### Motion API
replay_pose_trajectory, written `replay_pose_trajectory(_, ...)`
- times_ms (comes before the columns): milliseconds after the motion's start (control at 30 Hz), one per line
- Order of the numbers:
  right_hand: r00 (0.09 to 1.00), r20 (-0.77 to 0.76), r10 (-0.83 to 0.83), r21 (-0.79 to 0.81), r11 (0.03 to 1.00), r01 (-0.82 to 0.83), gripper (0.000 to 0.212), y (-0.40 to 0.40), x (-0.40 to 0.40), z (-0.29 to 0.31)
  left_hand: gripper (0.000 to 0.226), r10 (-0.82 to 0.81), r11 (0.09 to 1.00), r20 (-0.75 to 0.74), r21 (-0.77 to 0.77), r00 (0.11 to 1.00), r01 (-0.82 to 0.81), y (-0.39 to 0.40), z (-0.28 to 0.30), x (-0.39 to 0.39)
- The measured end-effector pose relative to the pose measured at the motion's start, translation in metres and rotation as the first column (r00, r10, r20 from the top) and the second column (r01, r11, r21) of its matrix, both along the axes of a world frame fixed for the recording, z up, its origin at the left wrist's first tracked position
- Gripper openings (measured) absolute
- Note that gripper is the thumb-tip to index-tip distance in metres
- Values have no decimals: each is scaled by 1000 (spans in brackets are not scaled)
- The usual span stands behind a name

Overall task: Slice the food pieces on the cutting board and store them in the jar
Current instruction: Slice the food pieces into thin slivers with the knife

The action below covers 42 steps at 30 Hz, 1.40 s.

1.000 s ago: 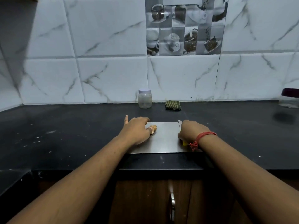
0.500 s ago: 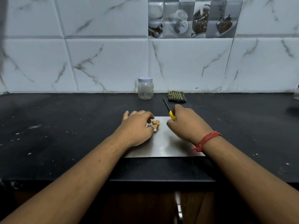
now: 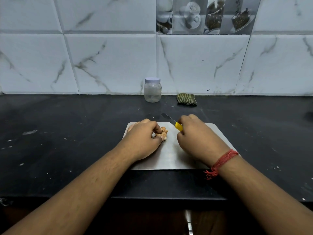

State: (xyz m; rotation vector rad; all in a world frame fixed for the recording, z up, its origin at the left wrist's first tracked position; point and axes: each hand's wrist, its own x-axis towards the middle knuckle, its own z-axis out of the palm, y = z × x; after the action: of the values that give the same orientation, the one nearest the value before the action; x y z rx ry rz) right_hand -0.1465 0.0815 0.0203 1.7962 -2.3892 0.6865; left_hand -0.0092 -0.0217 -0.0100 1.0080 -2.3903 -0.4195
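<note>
A steel cutting board (image 3: pixel 171 156) lies on the black counter near its front edge. On its far left part sits a small knobbly tan food piece (image 3: pixel 163 131). My left hand (image 3: pixel 144 139) pinches that piece with curled fingers. My right hand (image 3: pixel 199 138) grips a knife (image 3: pixel 172 121) by its yellow handle, with the blade pointing up and left, above the board's far edge and clear of the food. A clear plastic jar (image 3: pixel 152 90) with a white lid on stands upright by the wall, behind the board.
A folded green striped cloth (image 3: pixel 186 99) lies right of the jar against the tiled wall. The black counter (image 3: pixel 67 133) stretches wide to both sides. A cabinet handle (image 3: pixel 188 223) shows below the counter's front edge.
My right hand picked the knife up from the board's right side and brought it over toward the food. The left hand kept its hold on the piece. The camera tilted down.
</note>
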Motion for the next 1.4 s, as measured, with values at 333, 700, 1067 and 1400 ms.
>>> replay_pose_trajectory(333, 1000, 12, 17, 69, 997, -18, 10, 6, 7, 8, 9, 0, 1000, -6, 31, 1000, 0, 4, 2, -1)
replay_pose_trajectory(700, 999, 32, 26, 94, 995, -28, 7, 7, 28, 12, 38, 16, 1000, 34, 25, 999, -17, 2, 0, 0)
replay_pose_trajectory(1067, 998, 55, 0, 131, 991, -7, 16, 12, 27, 9, 15, 9, 997, -38, 72, 999, -6, -3, -5, -1)
replay_pose_trajectory(1400, 997, 65, -30, 98, 995, 24, 14, 19, 17, 6, 24, 12, 999, 36, -39, 999, -11, -2, -3, -1)
